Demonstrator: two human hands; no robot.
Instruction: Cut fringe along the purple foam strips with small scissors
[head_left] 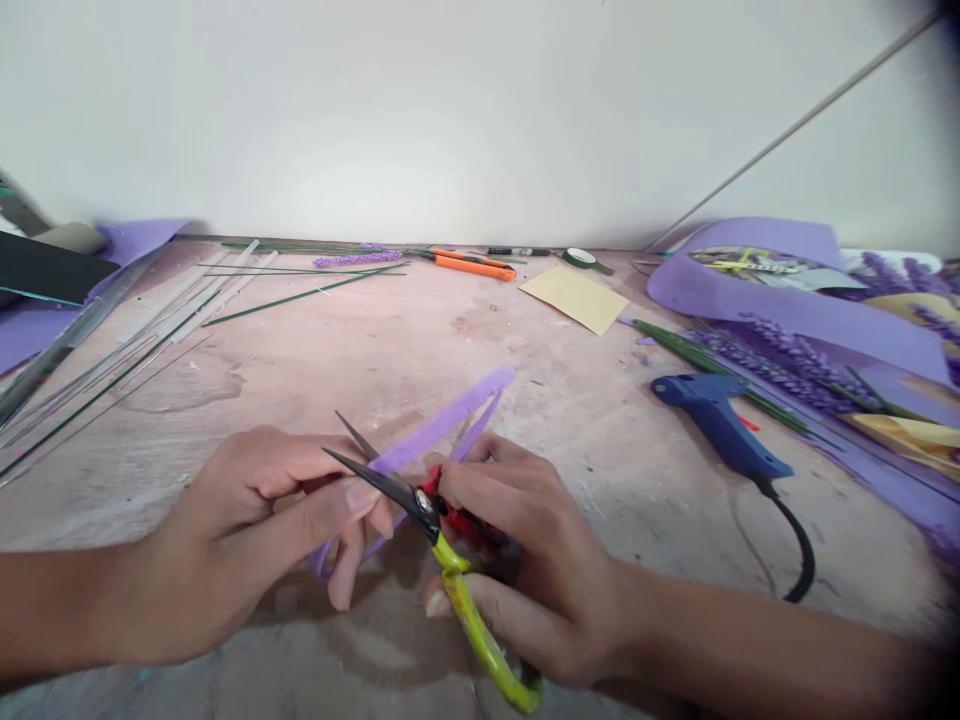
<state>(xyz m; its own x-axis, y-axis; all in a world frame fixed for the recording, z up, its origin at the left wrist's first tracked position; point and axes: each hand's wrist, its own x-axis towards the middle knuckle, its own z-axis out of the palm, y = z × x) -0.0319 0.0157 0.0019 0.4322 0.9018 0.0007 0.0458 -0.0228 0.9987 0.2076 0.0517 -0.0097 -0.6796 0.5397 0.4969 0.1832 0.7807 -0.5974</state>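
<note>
My left hand point(277, 530) pinches a long purple strip point(442, 415) between thumb and fingers, near the middle of the view. The strip folds back at its far end, and part of it loops down below my fingers. In my right hand point(525, 550) are scissors point(480, 635) with yellow-green and red on the handles and dark blades. The blades are slightly parted and point left, over my left fingertips and beside the strip's near edge. My right fingers hide part of the handles.
A blue glue gun point(720, 425) with a black cord lies right. Purple sheets point(795, 310) and lavender-like stems point(795, 375) are behind it. A yellow card point(574, 298), green tape point(579, 258) and orange cutter point(474, 264) lie at the back; thin rods point(217, 290) at left.
</note>
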